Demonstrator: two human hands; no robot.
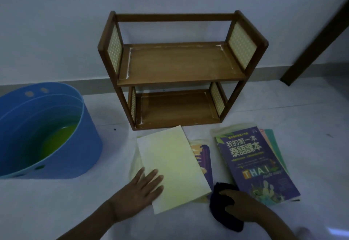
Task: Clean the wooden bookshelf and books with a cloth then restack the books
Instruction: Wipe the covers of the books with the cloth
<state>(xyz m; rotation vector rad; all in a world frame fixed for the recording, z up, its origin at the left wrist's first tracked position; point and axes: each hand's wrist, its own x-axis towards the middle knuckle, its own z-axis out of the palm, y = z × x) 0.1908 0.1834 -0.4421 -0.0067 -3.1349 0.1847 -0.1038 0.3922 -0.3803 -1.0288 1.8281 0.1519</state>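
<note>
The wooden bookshelf [179, 69] stands against the wall, both shelves bare, open floor before it. Just in front, the left hand [140, 192] presses flat, fingers straight, on a pale book [171, 166] whose near corner overhangs its stack. The right hand [239, 204] clutches a dark cloth [222, 192] beside the Thai book [258, 164]; books underneath are mostly hidden.

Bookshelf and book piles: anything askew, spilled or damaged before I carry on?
Nothing spilled. The bookshelf stands upright and empty, with pale residue along its upper shelf's edges. Both book piles lie fanned rather than squared: one under the left hand, one topped by the purple Thai book. The right hand grips the dark cloth.
</note>
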